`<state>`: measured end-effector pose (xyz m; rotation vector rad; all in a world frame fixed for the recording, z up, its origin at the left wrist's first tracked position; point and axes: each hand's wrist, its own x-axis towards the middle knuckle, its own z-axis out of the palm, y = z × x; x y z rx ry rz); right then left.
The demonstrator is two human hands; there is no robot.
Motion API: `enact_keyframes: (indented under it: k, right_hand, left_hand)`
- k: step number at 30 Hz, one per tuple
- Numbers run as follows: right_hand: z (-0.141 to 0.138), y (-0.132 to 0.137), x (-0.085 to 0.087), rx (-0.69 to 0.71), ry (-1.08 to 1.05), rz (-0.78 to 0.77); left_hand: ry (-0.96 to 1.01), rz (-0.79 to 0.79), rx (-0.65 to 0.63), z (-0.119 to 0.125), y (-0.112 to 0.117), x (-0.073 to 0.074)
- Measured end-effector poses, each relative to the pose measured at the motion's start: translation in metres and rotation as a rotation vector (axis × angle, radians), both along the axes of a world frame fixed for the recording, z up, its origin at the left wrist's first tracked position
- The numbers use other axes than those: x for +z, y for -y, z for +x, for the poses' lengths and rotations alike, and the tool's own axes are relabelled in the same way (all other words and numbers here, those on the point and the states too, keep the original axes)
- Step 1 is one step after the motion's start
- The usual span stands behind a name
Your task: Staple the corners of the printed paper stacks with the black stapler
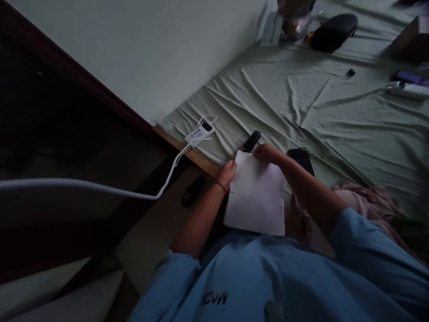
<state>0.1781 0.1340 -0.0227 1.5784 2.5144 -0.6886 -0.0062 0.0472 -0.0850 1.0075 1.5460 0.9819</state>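
Note:
A sheet of white paper (256, 197), perhaps a small stack, lies over my lap. My left hand (229, 173) pinches its left edge near the upper corner, with a red thread bracelet at the wrist. At the top edge, the curled fingers of my right hand (267, 153) grip the paper; their tips are partly hidden. Just beyond the paper's top left corner a small, long black object (252, 141), shaped like a stapler, rests on the bedsheet. A black phone-like slab (300, 161) lies right of my right hand, partly covered by the forearm.
A white extension board (200, 135) sits at the bed's edge, its white cable (100, 187) running left through the air. Pinkish cloth (368, 199) is bunched at right. A black case (335, 32) and a box (412, 42) stand farther back. A dark slipper (193, 191) is on the floor.

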Motion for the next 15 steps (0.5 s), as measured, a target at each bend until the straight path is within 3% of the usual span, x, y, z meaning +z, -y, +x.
enact_keyframes:
  k: [8, 15]
  right_hand:
    - [-0.006, -0.024, -0.02, -0.126, 0.082, -0.033]
    - [-0.008, -0.023, -0.024, -0.166, 0.071, -0.023]
  left_hand:
    - [0.006, -0.116, -0.063, -0.016, 0.008, 0.0]
    - [-0.064, -0.199, -0.05, -0.019, 0.006, -0.006]
